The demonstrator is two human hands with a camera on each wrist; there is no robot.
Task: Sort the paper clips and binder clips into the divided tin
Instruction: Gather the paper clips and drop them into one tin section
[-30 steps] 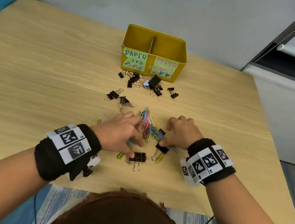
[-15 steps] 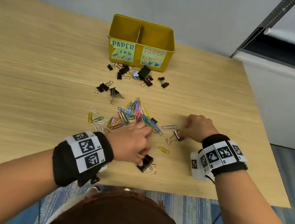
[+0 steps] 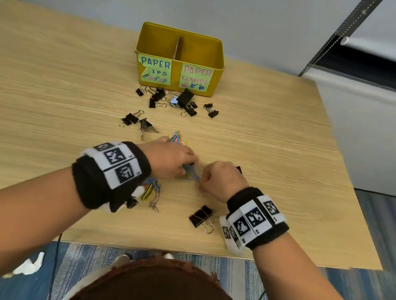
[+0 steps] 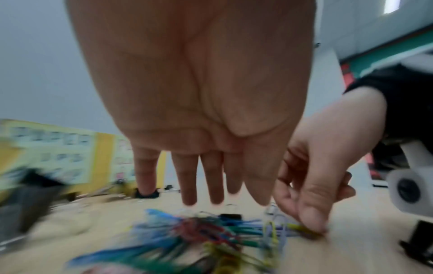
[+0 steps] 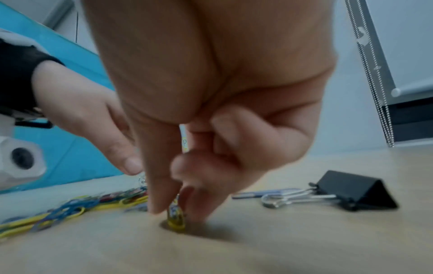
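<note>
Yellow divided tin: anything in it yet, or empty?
Cannot tell fully. The yellow divided tin shows only bare inner walls in the head view; its floor is hidden. Black binder clips lie outside on the wooden table.

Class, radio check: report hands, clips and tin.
Left hand open over paper clips. Right hand pinches yellow paper clip on table. Tin looks empty; binder clips crowd its front.

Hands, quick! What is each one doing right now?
Left hand: open, fingers straight over the coloured paper clips.
Right hand: pinching a yellow paper clip against the table.
</note>
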